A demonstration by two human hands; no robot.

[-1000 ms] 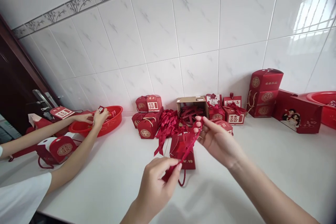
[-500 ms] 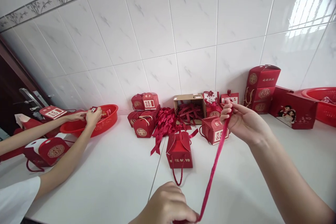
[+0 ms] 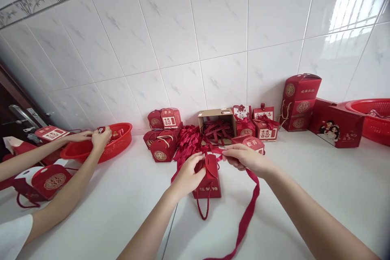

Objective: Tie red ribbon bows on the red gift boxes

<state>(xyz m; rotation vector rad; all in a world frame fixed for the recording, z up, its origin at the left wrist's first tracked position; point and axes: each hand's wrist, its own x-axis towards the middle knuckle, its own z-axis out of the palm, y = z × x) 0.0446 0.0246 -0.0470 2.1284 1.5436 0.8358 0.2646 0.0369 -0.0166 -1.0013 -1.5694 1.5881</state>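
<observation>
A small red gift box (image 3: 212, 187) with a twisted cord handle stands on the white table in front of me. My left hand (image 3: 188, 175) is closed over the upper left part of this box, its thumb on the near side. Just right of the box's top, my right hand (image 3: 245, 157) pinches a long dark red ribbon (image 3: 249, 215) near one end. From that hand the ribbon curves down to the table and out of view at the bottom. Behind the box lies a pile of red ribbons (image 3: 189, 140).
An open cardboard box (image 3: 215, 113) holds more ribbons. Red gift boxes (image 3: 163, 149) stand along the wall, with a stack (image 3: 301, 103) at the right. At the left, a co-worker's hands (image 3: 99, 137) hold a small item over a red basket (image 3: 124, 144). Another red basket (image 3: 378, 128) is far right.
My right hand has come down and left with the ribbon, towards the gift box. My left hand has left the ribbon at the bottom and moved up onto the gift box.
</observation>
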